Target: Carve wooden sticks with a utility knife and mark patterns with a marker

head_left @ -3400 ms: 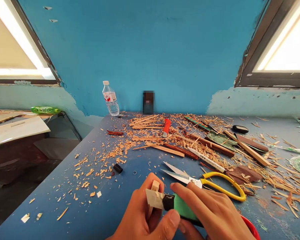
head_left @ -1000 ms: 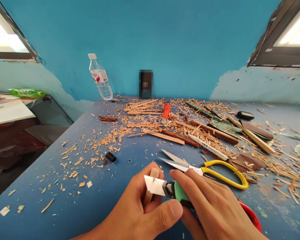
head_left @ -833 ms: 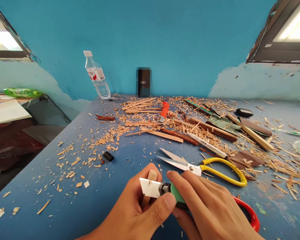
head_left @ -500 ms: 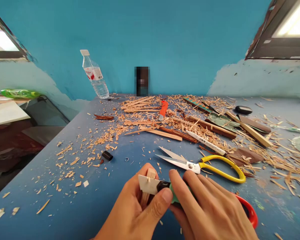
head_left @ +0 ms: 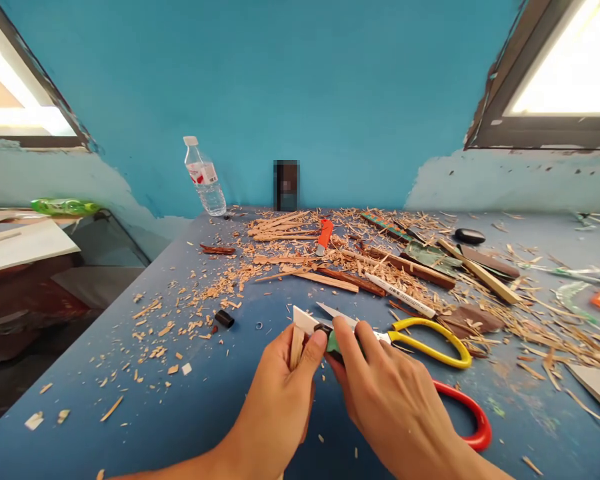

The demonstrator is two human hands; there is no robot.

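Observation:
Upright in my left hand (head_left: 285, 387) is a small strip of wood (head_left: 297, 347), with fingers wrapped round it. My right hand (head_left: 375, 373) is closed on the green and black handle of a carving knife (head_left: 306, 321). Its broad pale blade lies against the top of the wood, and my left thumb presses near the base of the blade. Just beyond my right hand lie scissors (head_left: 433, 333) with one yellow and one red handle, their blades apart and partly hidden by that hand.
Wood shavings are strewn over the blue table (head_left: 180, 413). A black cap (head_left: 225, 319), a white marker (head_left: 400, 295), an orange-handled cutter (head_left: 325, 237) and wood strips (head_left: 285, 227) lie further back. A water bottle (head_left: 207, 183) stands near the wall.
The knife blade has tilted and moved up to the wood's top end. Both hands have shifted slightly, and the view has tipped upward so more of my forearms shows.

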